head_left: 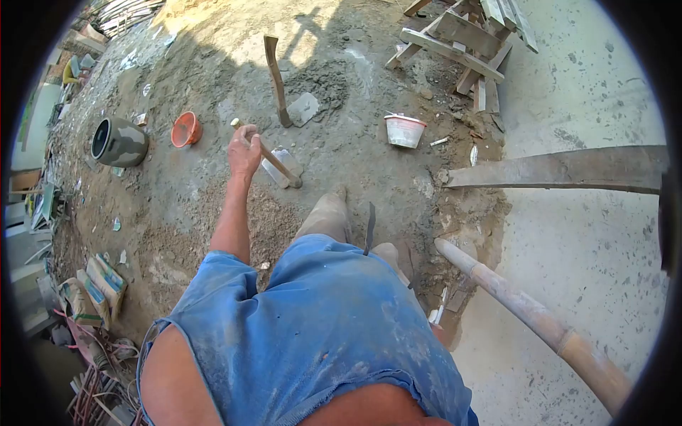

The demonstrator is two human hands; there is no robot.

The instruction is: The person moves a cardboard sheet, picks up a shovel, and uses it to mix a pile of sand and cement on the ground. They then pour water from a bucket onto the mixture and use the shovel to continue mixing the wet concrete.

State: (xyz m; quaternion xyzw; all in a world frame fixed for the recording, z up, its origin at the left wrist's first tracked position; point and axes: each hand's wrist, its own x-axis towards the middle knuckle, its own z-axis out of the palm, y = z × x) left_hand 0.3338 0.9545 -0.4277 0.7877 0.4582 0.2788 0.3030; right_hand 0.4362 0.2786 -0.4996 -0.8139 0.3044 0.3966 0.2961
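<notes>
My left hand is closed around the wooden handle of a hoe, near the handle's top end. The hoe's pale metal blade lies on the damp ground ahead of my feet. A second hoe stands beyond it, its handle upright and its grey blade on the mortar-smeared ground. I cannot see my right hand; the blue shirt covers that side. By the shirt's right edge shows a small reddish patch with a white piece, which I cannot make out. A dark narrow strip sticks up before my legs.
At left are a dark, mortar-stained bucket and an orange bucket. A white bucket stands right of centre. Along the right are a wooden beam, a round pole and stacked boards. Sacks lie lower left.
</notes>
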